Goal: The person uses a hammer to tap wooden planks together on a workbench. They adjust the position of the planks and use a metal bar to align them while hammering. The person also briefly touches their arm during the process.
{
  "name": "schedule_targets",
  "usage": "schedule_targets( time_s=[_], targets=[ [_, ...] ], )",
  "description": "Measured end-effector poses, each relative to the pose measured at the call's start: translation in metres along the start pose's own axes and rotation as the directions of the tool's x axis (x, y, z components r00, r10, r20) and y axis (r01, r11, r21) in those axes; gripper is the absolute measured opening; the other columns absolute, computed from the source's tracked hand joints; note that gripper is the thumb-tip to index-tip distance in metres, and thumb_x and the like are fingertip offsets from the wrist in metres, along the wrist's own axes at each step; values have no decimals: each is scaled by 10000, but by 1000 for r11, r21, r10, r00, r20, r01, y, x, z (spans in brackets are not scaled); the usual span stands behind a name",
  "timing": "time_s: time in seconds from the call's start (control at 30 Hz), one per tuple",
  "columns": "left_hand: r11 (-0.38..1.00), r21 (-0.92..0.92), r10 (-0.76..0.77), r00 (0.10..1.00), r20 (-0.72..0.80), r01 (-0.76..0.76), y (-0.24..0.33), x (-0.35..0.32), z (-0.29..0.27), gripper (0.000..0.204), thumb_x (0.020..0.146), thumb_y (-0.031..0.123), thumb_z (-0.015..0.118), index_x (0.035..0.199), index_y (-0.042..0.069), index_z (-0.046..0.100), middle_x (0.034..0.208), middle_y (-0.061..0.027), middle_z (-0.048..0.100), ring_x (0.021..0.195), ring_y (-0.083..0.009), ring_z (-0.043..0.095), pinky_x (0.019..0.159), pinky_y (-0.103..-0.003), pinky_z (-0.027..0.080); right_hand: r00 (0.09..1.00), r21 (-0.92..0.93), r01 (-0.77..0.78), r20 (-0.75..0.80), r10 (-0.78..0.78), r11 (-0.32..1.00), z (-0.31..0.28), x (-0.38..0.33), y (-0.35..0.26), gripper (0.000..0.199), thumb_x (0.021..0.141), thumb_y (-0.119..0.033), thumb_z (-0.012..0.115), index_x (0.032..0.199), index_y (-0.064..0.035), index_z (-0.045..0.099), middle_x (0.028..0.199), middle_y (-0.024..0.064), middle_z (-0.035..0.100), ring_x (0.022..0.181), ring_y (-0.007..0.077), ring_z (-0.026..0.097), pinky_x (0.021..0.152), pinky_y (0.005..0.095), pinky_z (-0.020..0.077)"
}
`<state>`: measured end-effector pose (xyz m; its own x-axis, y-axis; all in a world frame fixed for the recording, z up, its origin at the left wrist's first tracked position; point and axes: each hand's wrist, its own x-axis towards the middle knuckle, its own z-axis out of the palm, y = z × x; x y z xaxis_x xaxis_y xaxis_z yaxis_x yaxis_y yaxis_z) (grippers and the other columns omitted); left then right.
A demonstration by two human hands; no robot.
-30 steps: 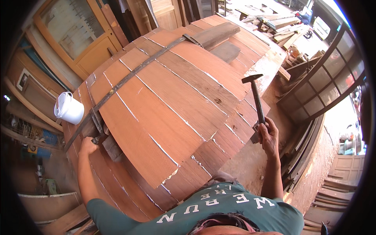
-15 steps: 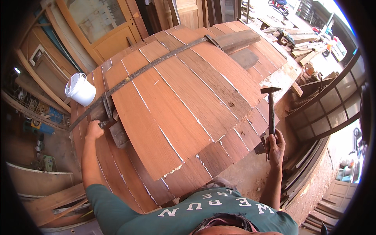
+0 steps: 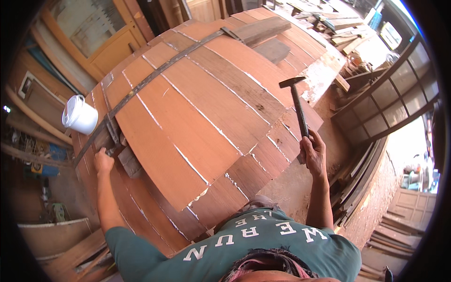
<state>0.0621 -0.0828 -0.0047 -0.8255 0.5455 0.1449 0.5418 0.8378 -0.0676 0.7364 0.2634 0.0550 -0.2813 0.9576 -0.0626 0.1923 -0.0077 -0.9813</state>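
Observation:
My right hand (image 3: 314, 152) is wrapped round the handle of a hammer (image 3: 300, 113), whose dark head is raised over the right edge of a wide panel of reddish-brown boards (image 3: 206, 108). White glue lines run along the joints between the boards. A long metal bar clamp (image 3: 159, 70) lies across the panel, with wood blocks at its ends. At the clamp's left end my left hand (image 3: 103, 161) is closed round what looks like its screw handle, mostly covered by the fingers. A dark wood block (image 3: 129, 162) sits beside that hand.
A white lidded bucket (image 3: 81, 115) stands on the boards at the left. An orange-brown door (image 3: 110, 58) leans behind the panel. To the right are a gridded frame (image 3: 392, 94), stacked dark planks (image 3: 352, 181) and a scrap-wood pile (image 3: 347, 30).
My right hand has shifted left, and the hammer has gone from nearly upright to tilted left. My left hand stays at the clamp's end. The whole view has shifted slightly.

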Motion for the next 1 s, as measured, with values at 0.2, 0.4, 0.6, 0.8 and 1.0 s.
schedule_targets(
  time_s=[0.2,0.4,0.6,0.8,1.0],
  targets=[
    [996,-87,32,931,363,0,16,9,-39,243,788,90,635,1002,19,727,1039,-305,686,1008,-487,647,870,-536,510,999,-105,18,-39,-22,994,-19,-6,0,346,1034,-163,575,1338,2,563,705,-22,521,531,41,451,451,218,352],
    [999,14,37,999,-2,-37,12,3,6,344,784,52,632,1120,15,695,994,-270,717,953,-479,680,900,-528,537,996,-73,34,-75,-39,997,-14,-11,14,349,1029,-173,600,1311,30,558,669,-22,525,471,21,421,396,196,310],
    [982,130,-135,990,-38,139,17,-25,-11,624,831,87,700,1424,138,510,1293,-192,622,1241,-375,579,1048,-544,457,995,-88,61,80,-54,994,-3,-8,8,327,1024,-191,600,1298,-14,576,721,-27,540,530,28,448,458,210,348],
    [892,-390,-287,953,-97,229,14,-113,-58,685,849,147,747,1473,115,467,1408,-198,553,1342,-399,496,1125,-522,391,976,-261,137,200,-85,955,5,-21,2,337,990,-105,630,1311,-15,584,788,-9,543,700,60,468,599,250,386],
    [527,-762,-406,899,165,378,42,-256,-70,595,910,167,736,1441,31,504,1396,-207,557,1346,-310,507,1117,-418,408,824,-358,496,481,-299,792,21,-31,-38,421,936,-4,657,1348,-49,581,1052,189,705,901,315,709,758,364,537]
  ],
)
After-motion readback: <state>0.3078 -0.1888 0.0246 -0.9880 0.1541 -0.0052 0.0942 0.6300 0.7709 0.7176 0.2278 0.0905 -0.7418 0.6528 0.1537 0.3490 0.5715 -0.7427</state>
